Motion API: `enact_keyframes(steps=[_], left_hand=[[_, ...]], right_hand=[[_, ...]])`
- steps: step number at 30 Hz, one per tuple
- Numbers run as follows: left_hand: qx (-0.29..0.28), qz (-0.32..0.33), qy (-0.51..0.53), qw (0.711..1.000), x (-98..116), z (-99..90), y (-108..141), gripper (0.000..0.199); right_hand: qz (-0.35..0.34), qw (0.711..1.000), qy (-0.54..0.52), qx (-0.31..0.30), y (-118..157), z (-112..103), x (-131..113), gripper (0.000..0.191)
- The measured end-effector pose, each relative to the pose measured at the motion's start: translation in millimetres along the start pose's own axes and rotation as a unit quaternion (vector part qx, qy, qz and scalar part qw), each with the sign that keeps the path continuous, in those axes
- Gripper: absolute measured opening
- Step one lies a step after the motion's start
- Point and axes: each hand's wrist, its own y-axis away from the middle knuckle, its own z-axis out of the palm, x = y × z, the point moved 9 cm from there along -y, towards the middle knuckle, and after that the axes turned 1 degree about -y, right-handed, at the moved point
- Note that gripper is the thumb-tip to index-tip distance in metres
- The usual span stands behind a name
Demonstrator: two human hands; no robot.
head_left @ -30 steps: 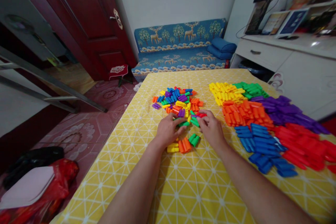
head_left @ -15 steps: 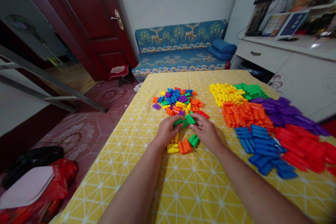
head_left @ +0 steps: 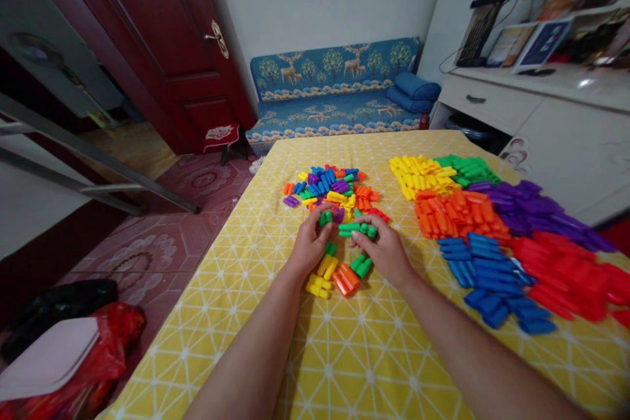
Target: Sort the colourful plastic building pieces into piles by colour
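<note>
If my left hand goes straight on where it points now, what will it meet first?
Probably your left hand would meet the near side of the mixed-colour pile; the hand's height is unclear, so it may pass over.

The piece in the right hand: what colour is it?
Green; the head view shows the piece best, in the right hand.

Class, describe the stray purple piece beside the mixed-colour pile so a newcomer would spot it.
On the yellow-clothed table, find the mixed-colour pile beyond the left hand. At its left edge lies a purple piece. It sits on bare cloth outside the heap, whereas that pile's other purple pieces lie among other colours.
</note>
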Motion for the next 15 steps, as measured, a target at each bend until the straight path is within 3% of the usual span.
enact_keyframes(steps=[5,8,11,13,15], left_hand=[[-0.002,-0.027,-0.006,1.0,-7.4,-0.3,-1.1,0.043],[0.0,-0.03,-0.022,0.999,-8.8,-0.4,-0.7,0.042],[0.006,-0.03,-0.027,0.999,-9.8,-0.9,-0.9,0.042],[0.009,-0.025,-0.022,0.999,-10.0,-1.1,-1.5,0.042],[0.01,-0.021,-0.024,0.999,-10.0,-1.2,-2.1,0.042]], right_hand=[[0.036,0.992,-0.12,0.035,-2.1,-16.5,-1.1,0.042],[0.006,0.989,-0.132,0.061,-21.0,-49.0,-15.7,0.045],[-0.044,0.983,-0.096,0.152,-56.9,-116.9,-39.9,0.033],[-0.057,0.962,-0.062,0.261,-82.8,-179.2,-52.4,0.029],[-0.028,0.935,-0.02,0.353,-106.5,-239.3,-55.4,0.026]])
